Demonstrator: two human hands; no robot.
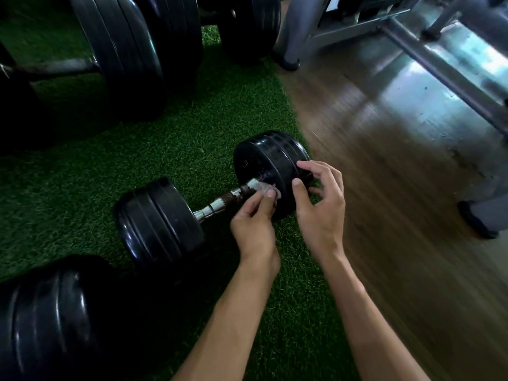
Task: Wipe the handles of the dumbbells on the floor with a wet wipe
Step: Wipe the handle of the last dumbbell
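A gym: black rubber-plated dumbbells [211, 193] lie on green artificial turf [82, 182], w/ bigger ones [129, 53] far left. Grey steel equipment frame [428, 48] stands far right on glossy wood-look floor [384, 166].

green turf mat [170, 149] – wooden floor [384, 166] beside it – grey metal frame [439, 70].

black dumbbell [214, 196] with chrome handle [220, 202], pale wipe [265, 188], green turf [192, 133].

Handle [220, 202] hemmed between two heads [162, 221] [270, 158]; bare turf [178, 158] beyond, big dumbbell [55, 320] blocks near-left.
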